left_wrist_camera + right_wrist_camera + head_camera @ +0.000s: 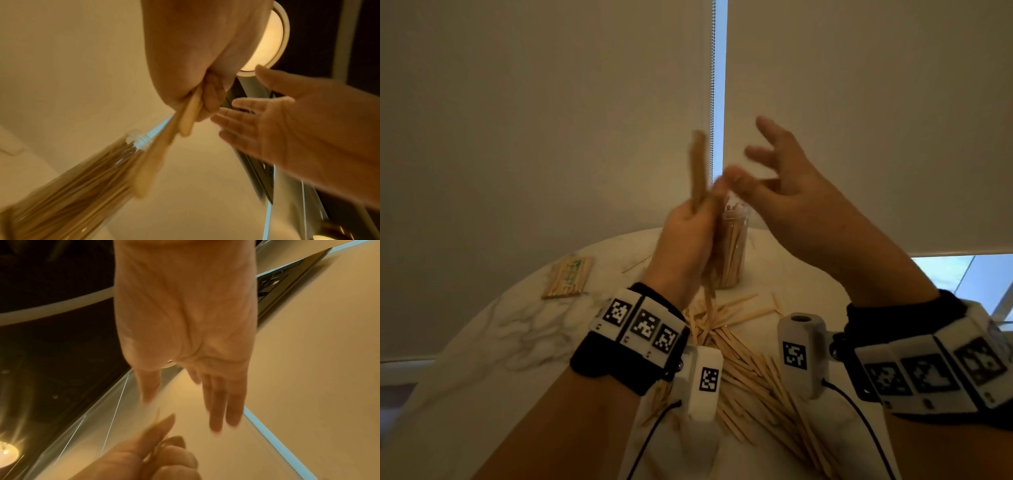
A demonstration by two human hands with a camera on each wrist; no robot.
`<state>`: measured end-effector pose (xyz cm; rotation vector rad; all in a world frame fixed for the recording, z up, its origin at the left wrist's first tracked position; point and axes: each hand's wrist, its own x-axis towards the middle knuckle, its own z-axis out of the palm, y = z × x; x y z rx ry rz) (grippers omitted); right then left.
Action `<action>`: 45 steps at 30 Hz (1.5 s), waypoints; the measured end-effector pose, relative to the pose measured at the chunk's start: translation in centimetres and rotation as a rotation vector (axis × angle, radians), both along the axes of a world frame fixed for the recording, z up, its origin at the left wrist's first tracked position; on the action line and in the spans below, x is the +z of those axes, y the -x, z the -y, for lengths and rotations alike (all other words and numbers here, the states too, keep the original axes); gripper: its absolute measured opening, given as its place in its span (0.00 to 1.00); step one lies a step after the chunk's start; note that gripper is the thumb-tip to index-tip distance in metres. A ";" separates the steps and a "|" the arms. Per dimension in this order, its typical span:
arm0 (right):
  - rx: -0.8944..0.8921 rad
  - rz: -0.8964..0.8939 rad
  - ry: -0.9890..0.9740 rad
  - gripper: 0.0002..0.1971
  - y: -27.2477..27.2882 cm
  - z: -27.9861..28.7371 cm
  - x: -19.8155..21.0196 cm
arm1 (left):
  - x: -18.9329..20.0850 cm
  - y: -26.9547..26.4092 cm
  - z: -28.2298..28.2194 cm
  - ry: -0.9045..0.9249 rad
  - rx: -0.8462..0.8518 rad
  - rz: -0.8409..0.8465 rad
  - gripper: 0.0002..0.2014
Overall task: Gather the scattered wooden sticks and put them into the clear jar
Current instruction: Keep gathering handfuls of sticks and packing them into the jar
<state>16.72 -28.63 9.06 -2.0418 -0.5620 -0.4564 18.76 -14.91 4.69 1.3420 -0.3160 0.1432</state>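
Note:
My left hand [688,226] grips a bundle of wooden sticks [698,164], held upright and blurred, just left of and above the clear jar [732,250]. The jar stands on the table, packed with upright sticks. My right hand [756,164] hovers over the jar's mouth with fingers spread and holds nothing. In the left wrist view the held sticks [190,116] jut from my fist beside the jar [82,175], and the right hand [257,123] faces them palm open. The right wrist view shows my right hand [216,404] with straight fingers above the left hand [156,452]. Many loose sticks [750,356] lie on the table [493,346].
A flat wrapped packet of sticks [567,278] lies at the back left of the round marble table. A few stray sticks [635,264] lie near the jar. Roller blinds [551,120] hang close behind the table, with a bead chain [711,85] between them.

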 end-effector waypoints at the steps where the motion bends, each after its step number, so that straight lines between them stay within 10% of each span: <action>1: 0.036 -0.095 0.063 0.41 -0.1 0.0 -0.3 | 0.3 -0.3 -0.7 0.129 0.020 -0.019 0.17; 6: 0.222 -0.577 0.399 0.27 -0.1 -2.2 -2.7 | 1.5 -1.3 -2.3 0.539 -0.001 -0.031 0.18; 14: 0.090 -0.401 0.099 0.08 -0.2 -3.8 -2.3 | 1.5 -0.7 -1.4 0.349 -0.020 -0.007 0.14; 29: 0.034 -0.204 0.305 0.17 -0.6 -3.5 -2.5 | 1.7 0.1 -1.8 0.024 -0.265 -0.133 0.13; 34: 0.047 -0.229 0.395 0.15 -0.8 -3.2 -2.9 | 2.4 -0.2 -2.9 0.049 -0.151 -0.123 0.09; 39: 0.002 -0.352 0.644 0.08 -0.3 -2.6 -3.0 | 3.8 -0.3 -6.2 0.278 0.069 -0.098 0.27; 45: -0.035 -0.309 0.697 0.11 -0.3 -2.9 -2.8 | 2.8 -0.3 -4.7 0.087 0.141 -0.089 0.13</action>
